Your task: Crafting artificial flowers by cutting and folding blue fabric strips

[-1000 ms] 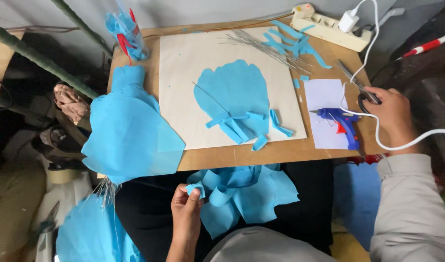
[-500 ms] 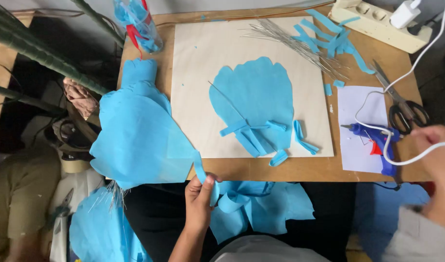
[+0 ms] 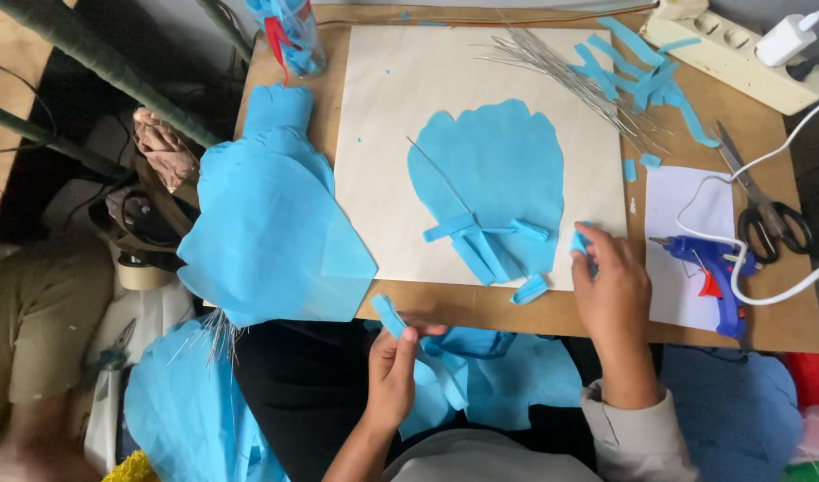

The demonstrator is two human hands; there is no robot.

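My left hand [image 3: 393, 370] pinches a blue paper strip [image 3: 387, 313] just below the table's front edge, over blue paper petals [image 3: 507, 375] lying in my lap. My right hand [image 3: 613, 290] rests on the front edge of the cream sheet [image 3: 382, 134] and holds a small blue paper piece [image 3: 581, 241] between its fingertips. On the sheet lies a large blue paper petal [image 3: 498, 170] with a thin wire [image 3: 436, 174] and several blue strips [image 3: 481, 236] across its base. Another short strip [image 3: 529, 289] lies near the edge.
A blue glue gun [image 3: 713, 272] lies on a white paper at right, its white cord looping to a power strip [image 3: 740, 58]. Scissors [image 3: 762, 214], a bundle of wires [image 3: 570, 76], blue scraps [image 3: 646, 76], a cup [image 3: 293, 36] and stacked blue petals [image 3: 266, 232] surround the sheet.
My right hand left the glue gun, which now lies on the white paper, and came to the sheet's front edge with a small blue piece. My left hand lifted a strip toward the table edge.
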